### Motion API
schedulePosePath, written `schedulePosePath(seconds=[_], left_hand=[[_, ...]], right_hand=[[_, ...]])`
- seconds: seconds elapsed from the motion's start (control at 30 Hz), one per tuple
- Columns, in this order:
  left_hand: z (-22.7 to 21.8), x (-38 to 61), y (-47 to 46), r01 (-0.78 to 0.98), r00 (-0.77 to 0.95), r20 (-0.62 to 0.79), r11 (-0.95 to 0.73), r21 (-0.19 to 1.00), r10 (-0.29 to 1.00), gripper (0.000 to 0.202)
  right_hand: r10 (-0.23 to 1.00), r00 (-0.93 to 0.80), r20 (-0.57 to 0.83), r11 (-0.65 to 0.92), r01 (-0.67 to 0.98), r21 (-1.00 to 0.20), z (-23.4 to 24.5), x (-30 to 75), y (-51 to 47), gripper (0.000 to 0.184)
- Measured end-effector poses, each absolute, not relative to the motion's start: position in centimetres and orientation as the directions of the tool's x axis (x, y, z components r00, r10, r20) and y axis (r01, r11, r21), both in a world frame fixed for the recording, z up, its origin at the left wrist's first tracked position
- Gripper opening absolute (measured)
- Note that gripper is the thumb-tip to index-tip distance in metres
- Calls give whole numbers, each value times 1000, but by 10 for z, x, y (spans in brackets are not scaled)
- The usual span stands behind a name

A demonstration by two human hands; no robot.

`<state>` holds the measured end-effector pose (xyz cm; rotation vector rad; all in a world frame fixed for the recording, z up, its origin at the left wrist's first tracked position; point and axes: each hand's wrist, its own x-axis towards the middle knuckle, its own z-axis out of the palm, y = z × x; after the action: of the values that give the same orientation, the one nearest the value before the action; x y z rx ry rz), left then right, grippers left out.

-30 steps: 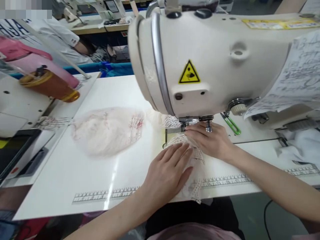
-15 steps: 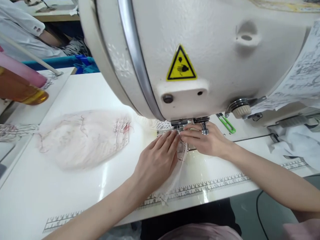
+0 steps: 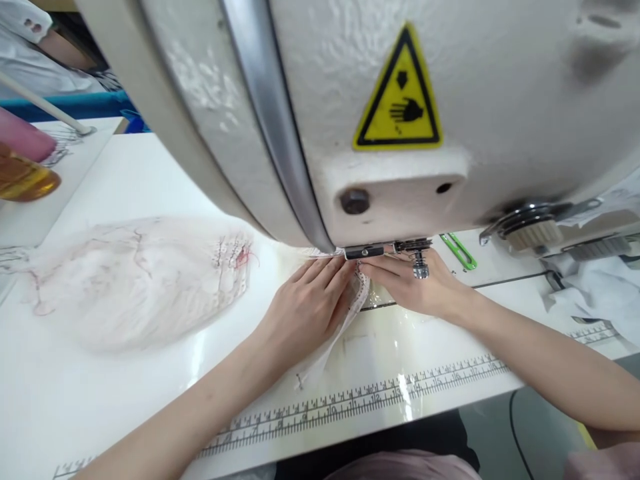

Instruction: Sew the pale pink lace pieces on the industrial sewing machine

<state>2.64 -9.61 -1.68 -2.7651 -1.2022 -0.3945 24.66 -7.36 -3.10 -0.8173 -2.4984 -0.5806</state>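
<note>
A cream sewing machine head fills the top of the view. Under its presser foot lies a strip of white lace. My left hand rests on the lace with its fingers together, their tips at the foot. My right hand presses the lace from the right, fingers stretched out toward the foot. The fingertips of both hands nearly meet below the needle, which the machine head hides.
A pile of pale pink lace pieces lies on the white table to the left. A printed ruler runs along the front edge. Green snips and white cloth are at the right; an amber bottle is far left.
The camera has moved in close to the machine head. My left hand slid up the lace from the table's front to the presser foot; my right hand stayed beside the foot.
</note>
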Motion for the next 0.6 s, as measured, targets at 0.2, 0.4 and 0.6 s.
schedulePosePath(seconds=[0.2, 0.4, 0.6], left_hand=[[-17, 24, -96, 725, 665, 256, -689, 5, 702, 43], [-19, 25, -96, 724, 667, 259, -690, -5, 699, 44], [-18, 24, -96, 728, 664, 252, -686, -2, 704, 44]], right_hand=[[440, -731, 521, 724, 632, 275, -31, 246, -75, 37], [462, -744, 483, 778, 601, 183, -31, 246, -71, 37], [456, -747, 484, 774, 601, 198, -29, 246, -69, 35]])
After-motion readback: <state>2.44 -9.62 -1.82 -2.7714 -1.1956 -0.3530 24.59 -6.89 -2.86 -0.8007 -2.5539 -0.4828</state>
